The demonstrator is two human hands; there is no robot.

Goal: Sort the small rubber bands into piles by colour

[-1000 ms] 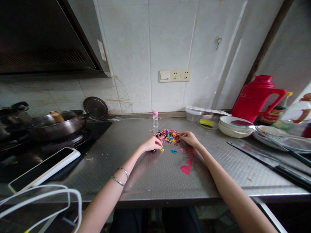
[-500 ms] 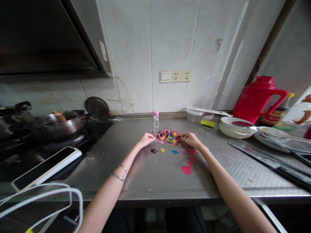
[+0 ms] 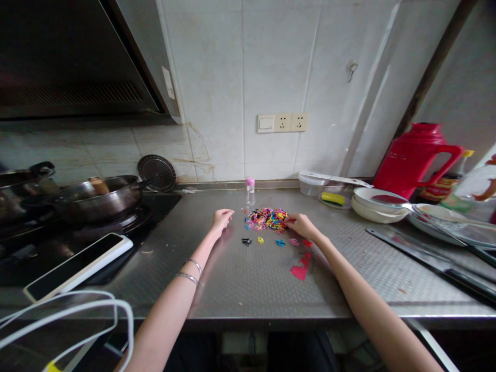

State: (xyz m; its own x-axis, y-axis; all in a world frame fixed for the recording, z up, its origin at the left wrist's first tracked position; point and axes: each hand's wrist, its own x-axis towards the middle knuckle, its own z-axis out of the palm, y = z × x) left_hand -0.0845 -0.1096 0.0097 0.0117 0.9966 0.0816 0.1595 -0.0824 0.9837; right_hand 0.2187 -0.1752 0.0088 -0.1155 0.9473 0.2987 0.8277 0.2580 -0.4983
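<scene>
**While the right hand (image 3: 300, 224) reaches the pile of small coloured bands (image 3: 267, 219), the left hand (image 3: 222, 220) stands apart**

As the head camera shows, the left arm stretches forward, its thumb and fingers bunched narrowly; whether they meet or hold anything cannot be told. The right arm angles inward, its narrow grip at the pile's right edge, what it holds too small to make out. The pile lies just left of the right fingertips and, across a gap, right of the left ones. Nearer the person than both grips, a row of small colour groups (image 3: 280, 243) runs from black to red. Half a second ago the left fingertips were at the pile's left edge; now they are drawn back leftward, while the right hand remains at the pile.
</scene>
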